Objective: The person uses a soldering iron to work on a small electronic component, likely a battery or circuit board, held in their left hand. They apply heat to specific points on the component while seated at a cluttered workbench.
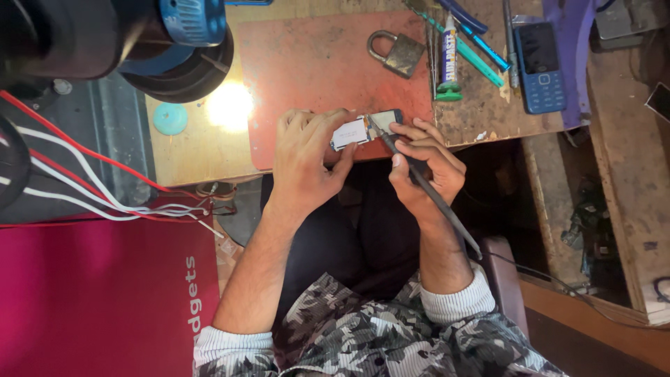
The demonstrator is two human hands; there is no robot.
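Observation:
My left hand (pixel 303 157) grips a small opened phone (pixel 363 130), its white inner side facing up, just over the front edge of a reddish work mat (pixel 307 63). My right hand (pixel 424 167) holds a long dark pointed tool (pixel 427 188) like a pen. The tool's tip touches the phone near its middle, and its handle runs back past my right wrist. Both hands meet at the phone above my lap.
On the wooden bench lie a brass padlock (pixel 398 52), a glue tube (pixel 449 59), teal and blue tools (pixel 478 49) and a blue keypad phone (pixel 541 66). A black and blue lamp (pixel 174 42) stands at the left, above red and white wires (pixel 105 188) and a magenta panel (pixel 98 300).

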